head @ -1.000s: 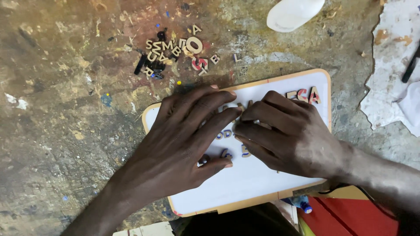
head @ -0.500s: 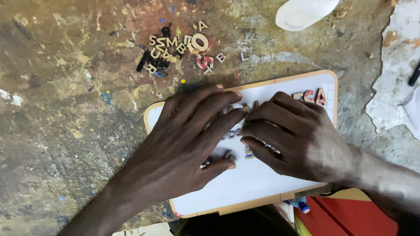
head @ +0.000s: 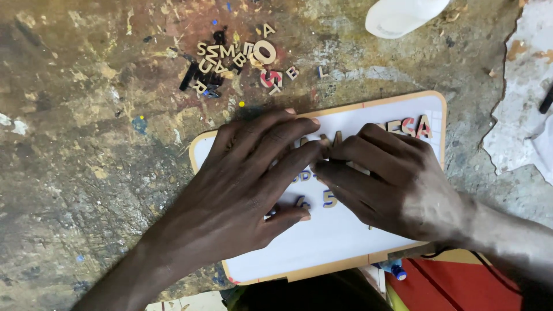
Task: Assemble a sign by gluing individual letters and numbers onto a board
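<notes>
A white board with a light wooden frame [head: 357, 262] lies on a stained, paint-flecked table [head: 86, 144]. Small wooden letters [head: 412, 125] stand in a row along its top, and more small pieces [head: 329, 198] lie lower down. My left hand [head: 242, 190] lies flat on the board, fingers spread and pointing right. My right hand [head: 391, 181] rests beside it, fingertips meeting the left fingers over the letter row near the board's middle. Both hands press on small letters; what lies under the fingers is hidden.
A loose heap of wooden letters [head: 236, 57] lies on the table beyond the board. A white plastic object [head: 403, 14] sits at the top edge. Torn white paper [head: 524, 98] covers the right side. A red object [head: 461, 285] lies at the bottom right.
Both hands stay on the board; the fingertips have drawn slightly closer together over the letter row. The view has shifted a little.
</notes>
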